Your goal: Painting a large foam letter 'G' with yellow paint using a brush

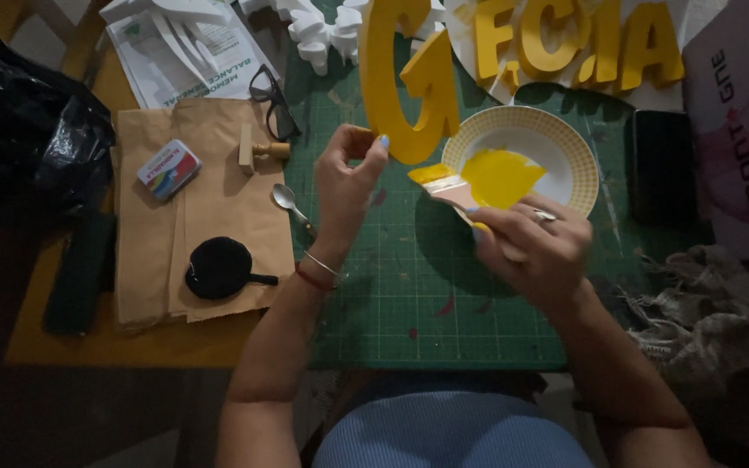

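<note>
My left hand [346, 178] grips the lower edge of a large yellow foam letter [402, 82], held upright above the green cutting mat [392, 286]. My right hand [535, 243] holds a flat paintbrush [444, 184] whose bristles carry yellow paint. The brush tip sits just under the letter's bottom edge. Right behind the brush is a white plate with a yellow patterned rim [578, 160] holding a pool of yellow paint [498, 176].
More yellow letters [565, 39] lie at the back on white sheet. Brown paper [205, 208] at left carries a small tin [169, 168], a wooden stamp [257, 149], a spoon [288, 201], a black round object [218, 269]. Glasses [272, 100], black bag [19, 121], frayed cloth [704, 312].
</note>
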